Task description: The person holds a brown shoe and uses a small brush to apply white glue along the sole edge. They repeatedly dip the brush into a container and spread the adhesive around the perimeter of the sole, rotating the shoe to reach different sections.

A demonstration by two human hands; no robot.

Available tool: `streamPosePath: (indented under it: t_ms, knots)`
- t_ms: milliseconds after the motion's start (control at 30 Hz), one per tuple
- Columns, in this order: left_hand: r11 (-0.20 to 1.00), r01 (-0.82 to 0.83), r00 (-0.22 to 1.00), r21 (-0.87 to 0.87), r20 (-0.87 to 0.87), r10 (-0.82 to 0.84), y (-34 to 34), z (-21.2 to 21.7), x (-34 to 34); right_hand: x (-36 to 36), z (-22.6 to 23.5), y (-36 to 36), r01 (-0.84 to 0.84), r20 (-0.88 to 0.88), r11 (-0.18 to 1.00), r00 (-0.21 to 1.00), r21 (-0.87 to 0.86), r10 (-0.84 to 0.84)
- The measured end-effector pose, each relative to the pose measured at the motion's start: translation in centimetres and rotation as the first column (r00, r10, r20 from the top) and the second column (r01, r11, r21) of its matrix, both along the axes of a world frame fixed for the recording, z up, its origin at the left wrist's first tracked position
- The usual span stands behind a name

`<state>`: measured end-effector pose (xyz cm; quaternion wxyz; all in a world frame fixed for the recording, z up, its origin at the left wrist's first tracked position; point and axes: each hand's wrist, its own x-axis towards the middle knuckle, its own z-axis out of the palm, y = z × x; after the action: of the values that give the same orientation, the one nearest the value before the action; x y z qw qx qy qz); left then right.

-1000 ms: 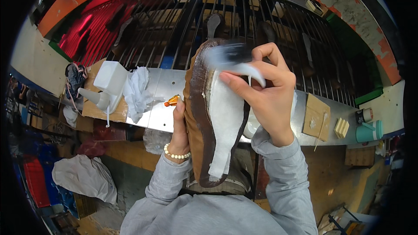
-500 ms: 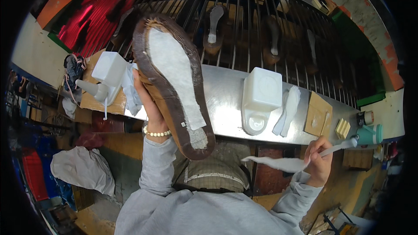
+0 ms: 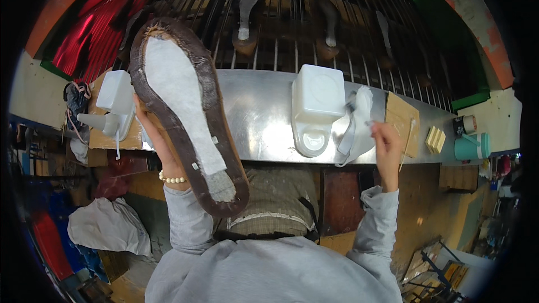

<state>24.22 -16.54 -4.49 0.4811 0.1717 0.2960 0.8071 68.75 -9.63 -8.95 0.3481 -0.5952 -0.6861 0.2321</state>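
My left hand (image 3: 159, 145) grips a brown shoe (image 3: 216, 151) from behind and holds it sole up over the bench's left part. A white insole (image 3: 179, 101) covers its bottom, with brown leather folded around the rim. My right hand (image 3: 383, 139) is at the bench's right side, fingers closed on the handle end of a white, glue-caked brush (image 3: 356, 126). The brush leans against a white plastic container (image 3: 318, 96). The two hands are far apart.
A metal bench top (image 3: 261, 118) runs across the middle. On it are a white jug (image 3: 115, 96) at left, a wooden block (image 3: 402, 119) and a teal cup (image 3: 469, 147) at right. Behind stands a dark bar rack (image 3: 281, 28) holding shoe soles (image 3: 246, 14).
My right hand rose from low at the right up to the bench, bringing the brush beside the white container. The shoe in my left hand stayed raised, sole up.
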Motion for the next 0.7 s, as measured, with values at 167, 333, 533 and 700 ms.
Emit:
streamPosePath:
  t_ms: [167, 333, 533, 700]
  knots:
    - [0.973, 0.229, 0.97, 0.017, 0.086, -0.23, -0.4, -0.6, 0.9, -3.8, 1.1, -3.1, -0.277, 0.492, 0.897, 0.867, 0.344, 0.079]
    - [0.97, 0.242, 0.96, -0.022, 0.151, -0.236, -0.7, -1.6, 2.9, -4.8, -0.5, -4.3, -0.248, 0.502, 0.896, 0.864, 0.368, 0.033]
    - [0.953, 0.184, 0.981, 0.239, -0.109, -0.161, 0.0, -1.2, 3.4, -4.9, 1.0, -5.7, 0.031, 0.097, 0.989, 0.994, 0.142, -0.046]
    - [0.97, -0.155, 0.931, -0.185, -0.355, 0.081, -0.6, -1.2, 6.6, -7.6, 7.8, -3.8, -0.051, -0.216, 0.92, 0.966, 0.389, 0.144]
